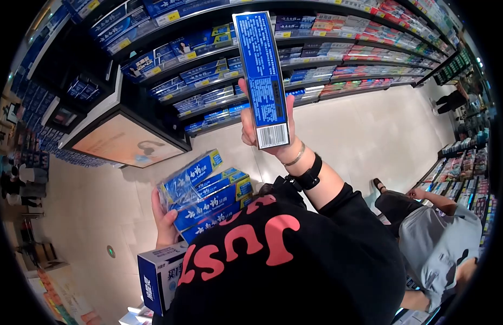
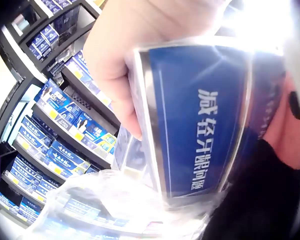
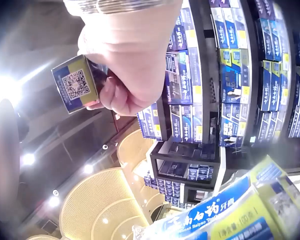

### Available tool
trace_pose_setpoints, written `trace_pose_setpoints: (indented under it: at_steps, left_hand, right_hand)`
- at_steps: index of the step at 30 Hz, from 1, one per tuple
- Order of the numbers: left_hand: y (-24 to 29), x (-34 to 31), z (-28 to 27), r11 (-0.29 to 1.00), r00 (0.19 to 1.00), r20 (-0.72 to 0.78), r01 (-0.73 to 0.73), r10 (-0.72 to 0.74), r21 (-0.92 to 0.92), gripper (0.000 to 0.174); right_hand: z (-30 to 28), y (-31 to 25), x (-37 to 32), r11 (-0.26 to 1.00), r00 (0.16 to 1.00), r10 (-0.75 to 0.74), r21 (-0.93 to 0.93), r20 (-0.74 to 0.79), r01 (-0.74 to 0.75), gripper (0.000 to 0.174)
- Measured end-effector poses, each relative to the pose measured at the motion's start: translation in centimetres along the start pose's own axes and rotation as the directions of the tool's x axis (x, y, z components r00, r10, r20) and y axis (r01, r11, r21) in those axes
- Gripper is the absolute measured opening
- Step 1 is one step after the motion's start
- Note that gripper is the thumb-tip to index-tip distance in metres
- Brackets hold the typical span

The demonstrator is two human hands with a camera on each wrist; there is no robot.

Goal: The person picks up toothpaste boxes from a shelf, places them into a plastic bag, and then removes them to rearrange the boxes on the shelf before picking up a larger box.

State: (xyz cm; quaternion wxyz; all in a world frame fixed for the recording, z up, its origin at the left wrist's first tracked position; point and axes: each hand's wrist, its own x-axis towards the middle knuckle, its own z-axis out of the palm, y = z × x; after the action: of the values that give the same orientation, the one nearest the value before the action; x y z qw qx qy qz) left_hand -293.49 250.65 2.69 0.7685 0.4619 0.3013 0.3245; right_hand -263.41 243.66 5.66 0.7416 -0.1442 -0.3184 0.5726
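Observation:
Upright in my right hand [image 1: 248, 128] is a long blue toothpaste box [image 1: 262, 70], its printed text side and barcode facing the head camera. The right wrist view shows my right hand [image 3: 132, 75] curled round it, with a QR code on the box's end [image 3: 75, 85]. My left hand [image 1: 166, 221] grips a bundle of blue toothpaste boxes [image 1: 208, 206] against my body, partly wrapped in clear plastic. In the left wrist view, fingers of my left hand [image 2: 132, 40] bend over the edge of a wrapped blue box [image 2: 200, 125].
Shelves [image 1: 208, 59] packed with toothpaste boxes curve across the front. A lit display panel [image 1: 132, 140] stands at the left. Below my left hand is a white and blue carton [image 1: 160, 279]. Another person in a grey shirt [image 1: 441, 244] is close on the right.

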Motion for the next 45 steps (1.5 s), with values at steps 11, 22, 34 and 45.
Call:
trace_pose_setpoints:
  at_steps: [11,22,34,45]
  left_hand:
    - [-5.9,4.6,-2.9,0.992,0.995,0.034,0.085,-0.089,0.096,0.088]
    - [-25.0,11.2,-9.3,0.898,0.876,-0.214,0.44,-0.433,-0.015,0.08]
    - [-44.9,23.9,-20.7,0.883,0.913,-0.229,0.391,-0.336,0.261,0.085]
    - [-44.1,28.4,-22.4,0.75,0.962,-0.141,0.271,-0.234,0.604,0.088]
  right_hand:
    - [-9.6,2.6,4.0,0.994,0.997,-0.063,0.097,0.046,0.058,0.095]
    - [-30.1,18.1,-1.4,0.925,0.871,0.157,0.378,-0.465,0.034,0.088]
    - [-50.6,34.9,-3.2,0.935,0.893,0.214,0.349,-0.396,-0.069,0.091]
    - [-50.6,36.0,0.2,0.927,0.848,0.366,0.074,-0.383,-0.367,0.078]
